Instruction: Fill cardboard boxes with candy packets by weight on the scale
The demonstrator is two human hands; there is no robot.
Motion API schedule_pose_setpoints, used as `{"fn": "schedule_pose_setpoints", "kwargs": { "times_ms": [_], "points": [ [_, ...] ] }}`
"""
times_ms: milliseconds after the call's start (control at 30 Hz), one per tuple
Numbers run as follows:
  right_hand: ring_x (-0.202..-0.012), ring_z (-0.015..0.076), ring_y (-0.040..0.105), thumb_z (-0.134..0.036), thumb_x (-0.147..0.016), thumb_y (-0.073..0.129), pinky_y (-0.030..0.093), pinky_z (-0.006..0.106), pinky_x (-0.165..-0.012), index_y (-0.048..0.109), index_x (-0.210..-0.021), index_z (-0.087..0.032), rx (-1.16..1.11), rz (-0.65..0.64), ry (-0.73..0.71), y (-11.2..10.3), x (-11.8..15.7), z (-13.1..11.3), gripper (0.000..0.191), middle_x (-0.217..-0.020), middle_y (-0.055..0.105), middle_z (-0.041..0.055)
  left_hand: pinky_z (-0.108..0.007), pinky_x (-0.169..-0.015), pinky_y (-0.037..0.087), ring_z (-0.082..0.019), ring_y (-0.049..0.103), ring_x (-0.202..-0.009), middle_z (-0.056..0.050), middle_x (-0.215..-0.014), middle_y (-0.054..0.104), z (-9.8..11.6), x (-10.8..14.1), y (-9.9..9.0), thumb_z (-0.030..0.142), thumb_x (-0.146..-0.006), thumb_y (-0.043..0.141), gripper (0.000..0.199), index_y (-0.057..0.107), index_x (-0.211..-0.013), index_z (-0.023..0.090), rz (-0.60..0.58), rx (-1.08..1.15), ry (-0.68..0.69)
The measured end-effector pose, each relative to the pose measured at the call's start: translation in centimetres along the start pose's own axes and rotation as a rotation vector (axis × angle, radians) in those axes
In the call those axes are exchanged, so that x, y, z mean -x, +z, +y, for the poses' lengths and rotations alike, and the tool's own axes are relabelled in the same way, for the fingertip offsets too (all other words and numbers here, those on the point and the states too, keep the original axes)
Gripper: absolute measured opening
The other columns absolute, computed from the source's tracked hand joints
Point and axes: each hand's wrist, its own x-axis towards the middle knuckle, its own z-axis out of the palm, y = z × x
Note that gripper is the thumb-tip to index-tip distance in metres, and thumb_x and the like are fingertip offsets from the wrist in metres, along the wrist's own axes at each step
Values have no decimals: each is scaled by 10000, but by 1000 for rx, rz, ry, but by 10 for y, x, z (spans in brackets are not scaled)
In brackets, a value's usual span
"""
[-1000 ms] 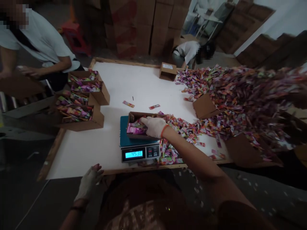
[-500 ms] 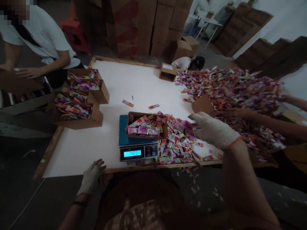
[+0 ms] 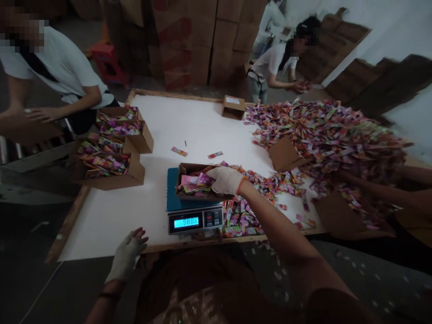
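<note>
On the digital scale [image 3: 195,220], whose display is lit, stands a small open carton [image 3: 205,196] filled with pink and purple sachets. My right hand [image 3: 227,181], in a white glove, is over the carton's right part, its fingers closed on sachets [image 3: 204,178]. Near the table's front edge, left of the scale, my left hand [image 3: 130,252] wears a glove with bare fingertips. Its fingers are slightly curled and apart, with nothing in them. Loose sachets [image 3: 241,218] lie right of the scale.
Filled cartons [image 3: 135,173] stand at the table's left, near a person. A big sachet heap [image 3: 324,126] covers the right side, with a tilted carton [image 3: 285,153] and another person's arms. A small box [image 3: 232,107] sits at the back edge. Behind it, another person stands.
My right hand has moved left from above the loose sachets to the carton on the scale. The person behind the table has risen into view. My left hand has barely moved.
</note>
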Motion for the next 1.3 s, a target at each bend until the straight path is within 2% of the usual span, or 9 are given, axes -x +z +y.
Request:
{"fn": "schedule_pose_setpoints", "kwargs": {
  "times_ms": [200, 333, 467, 633, 733, 933, 1133, 1233, 1300],
  "points": [
    [-803, 225, 702, -128, -920, 642, 481, 334, -728, 768, -971, -215, -145, 188, 146, -22, 90, 68, 162, -885, 795, 61, -328, -686, 582, -275, 750, -923, -115, -1092, 777, -10, 2, -4, 468, -371, 896, 664, 731, -963, 216, 8, 2, -54],
    [-905, 301, 735, -129, -864, 690, 532, 398, -781, 776, -1054, -198, 35, 189, 327, -12, 121, 96, 219, -1062, 806, 166, -369, -750, 590, -282, 745, -936, -135, -1107, 769, 7, 0, 4, 492, -442, 872, 625, 730, -974, 198, -8, -26, -7],
    [-1128, 284, 764, -199, -1009, 610, 587, 390, -996, 808, -1166, -215, -59, 221, 104, -4, 91, 59, 253, -1213, 834, 132, -375, -859, 587, -259, 737, -997, -101, -1166, 767, 63, -4, 25, 548, -496, 885, 671, 736, -1046, 192, -27, -13, 155],
    [-1332, 304, 770, -287, -1090, 595, 602, 391, -1081, 799, -1449, -254, 23, -50, -21, 0, 20, -14, 414, -1458, 816, 130, -353, -862, 552, -262, 737, -1033, -75, -1117, 760, 150, 11, 75, 565, -451, 947, 699, 775, -1030, 212, -128, -1, 449],
    [-1403, 355, 751, -394, -1075, 661, 619, 432, -1081, 733, -1585, -240, 66, -168, -2, 8, -7, -33, 538, -1513, 789, 177, -382, -921, 550, -263, 738, -1045, -82, -1123, 776, 174, 21, 104, 631, -529, 945, 712, 798, -1076, 200, -192, -7, 553],
    [-1272, 299, 792, -265, -1060, 577, 594, 352, -986, 827, -1415, -244, -24, -67, 40, 5, 10, -14, 435, -1368, 854, 125, -499, -1114, 532, -325, 732, -1165, -124, -1237, 803, 168, 23, 121, 683, -644, 903, 772, 830, -1220, 174, -306, -148, 613],
    [-862, 186, 719, -206, -986, 596, 494, 271, -762, 856, -1111, -241, -264, 202, 213, -15, 106, 59, 290, -920, 817, 23, -445, -1018, 549, -328, 741, -1186, -105, -1241, 805, 143, 15, 88, 642, -570, 936, 766, 805, -1178, 194, -232, -125, 464],
    [-752, 203, 665, -196, -903, 704, 415, 295, -667, 831, -1162, -211, -71, 174, 500, -17, 138, 85, 289, -840, 775, 48, -374, -883, 548, -292, 740, -1090, -88, -1173, 777, 134, 10, 67, 603, -453, 944, 768, 764, -1076, 192, -136, -85, 365],
    [-780, 215, 689, -214, -914, 730, 438, 299, -685, 811, -1260, -201, -51, 176, 543, -14, 140, 84, 356, -896, 800, 69, -340, -815, 549, -266, 733, -1033, -90, -1166, 759, 132, 6, 58, 590, -419, 935, 759, 742, -1034, 191, -96, -62, 344]
  ]
}}
